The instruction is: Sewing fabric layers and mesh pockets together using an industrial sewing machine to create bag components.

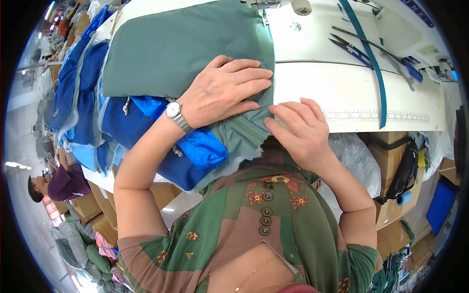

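A padded grey-green fabric piece (161,53) lies on the white sewing table, its right edge running up to the sewing machine's presser foot (264,18). My left hand (220,93), with a watch (174,111) on the wrist, rests flat on this fabric, fingers stretched toward its right edge. At the edge nearer to me, my right hand (303,132) has thumb and fingertips closed on the green fabric. Blue mesh fabric (129,117) and a shiny blue piece (202,149) with cord ends stick out beneath my left forearm. A zipper-like strip (246,129) shows between my hands.
Thread snips (352,50), a long blue-handled metal tool (408,66) and a teal strip (373,63) lie on the table's right. A ruler scale (376,115) runs along the front edge. More blue pieces (83,88) hang at left. Cardboard boxes (391,161) stand below; another person (66,183) is farther left.
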Available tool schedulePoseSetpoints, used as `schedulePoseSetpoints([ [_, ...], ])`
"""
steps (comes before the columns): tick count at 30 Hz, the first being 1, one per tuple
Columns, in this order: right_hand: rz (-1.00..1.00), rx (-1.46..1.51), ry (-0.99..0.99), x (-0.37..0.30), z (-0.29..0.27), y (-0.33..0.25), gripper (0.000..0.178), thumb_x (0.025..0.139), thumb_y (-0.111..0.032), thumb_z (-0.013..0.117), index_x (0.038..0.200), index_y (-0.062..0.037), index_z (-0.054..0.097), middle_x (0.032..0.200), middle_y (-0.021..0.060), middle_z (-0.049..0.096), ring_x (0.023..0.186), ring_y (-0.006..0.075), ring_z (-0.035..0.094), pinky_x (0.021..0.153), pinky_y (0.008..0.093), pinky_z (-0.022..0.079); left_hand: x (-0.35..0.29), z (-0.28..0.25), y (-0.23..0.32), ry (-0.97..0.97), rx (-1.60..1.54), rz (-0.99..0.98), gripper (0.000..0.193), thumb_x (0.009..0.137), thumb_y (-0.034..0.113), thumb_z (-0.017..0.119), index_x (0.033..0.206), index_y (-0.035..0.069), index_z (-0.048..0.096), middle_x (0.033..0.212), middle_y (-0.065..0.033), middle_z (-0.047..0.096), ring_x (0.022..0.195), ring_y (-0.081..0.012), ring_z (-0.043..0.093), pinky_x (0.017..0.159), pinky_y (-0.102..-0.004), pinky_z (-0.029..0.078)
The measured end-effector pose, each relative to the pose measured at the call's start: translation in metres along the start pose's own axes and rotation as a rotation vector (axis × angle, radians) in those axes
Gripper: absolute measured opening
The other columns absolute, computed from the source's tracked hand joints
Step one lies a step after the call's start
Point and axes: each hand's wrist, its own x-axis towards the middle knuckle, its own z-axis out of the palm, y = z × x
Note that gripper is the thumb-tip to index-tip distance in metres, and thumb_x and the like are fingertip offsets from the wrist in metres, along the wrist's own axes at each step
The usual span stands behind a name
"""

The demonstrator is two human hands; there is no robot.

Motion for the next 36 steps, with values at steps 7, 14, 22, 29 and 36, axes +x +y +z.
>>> schedulePoseSetpoints([
  [7,-0.064,-0.001,0.002,0.008,0.001,-0.001,0.016,0.074,-0.012,0.063,0.089,-0.0055,0.063,0.097,0.0080,0.067,0.094,0.0208,0.063,0.084,0.0409,0.049,0.007,-0.014,0.004,-0.044,0.004,0.032,0.041,0.077,0.026,0.076,0.114,0.011,0.065,0.127,-0.0006,0.062,0.120,-0.0236,0.057,0.094,-0.0395,0.048],
  [14,-0.021,0.141,-0.116,0.014,-0.010,0.015,0.013,0.076,-0.010,0.063,0.088,-0.0063,0.062,0.092,0.0056,0.066,0.087,0.0185,0.063,0.081,0.0387,0.047,0.007,-0.013,0.006,0.024,-0.039,0.058,0.035,0.076,0.024,0.076,0.107,0.011,0.067,0.122,-0.0005,0.064,0.114,-0.0226,0.060,0.083,-0.0318,0.057],
  [22,-0.105,0.014,-0.160,0.020,-0.017,0.008,0.016,0.077,-0.011,0.062,0.092,-0.0052,0.061,0.093,0.0056,0.066,0.087,0.0181,0.063,0.081,0.0392,0.048,0.012,-0.016,-0.001,-0.008,-0.131,0.027,0.031,0.077,0.024,0.076,0.104,0.010,0.069,0.119,-0.0003,0.066,0.110,-0.0216,0.062,0.080,-0.0318,0.057],
  [29,-0.115,0.021,-0.147,0.026,-0.017,0.022,0.016,0.076,-0.011,0.063,0.091,-0.0061,0.062,0.088,0.0043,0.065,0.085,0.0180,0.063,0.082,0.0392,0.049,0.018,-0.013,-0.008,-0.010,-0.141,0.029,0.030,0.077,0.023,0.076,0.103,0.010,0.070,0.117,-0.0002,0.067,0.109,-0.0213,0.062,0.078,-0.0315,0.057],
  [36,-0.158,0.018,-0.146,0.042,-0.015,0.043,0.015,0.074,-0.011,0.063,0.089,-0.0061,0.061,0.085,0.0040,0.064,0.083,0.0183,0.064,0.083,0.0387,0.050,0.027,-0.010,-0.020,0.024,-0.101,0.009,0.031,0.077,0.024,0.076,0.104,0.011,0.070,0.119,0.0007,0.066,0.112,-0.0210,0.061,0.079,-0.0316,0.057],
])
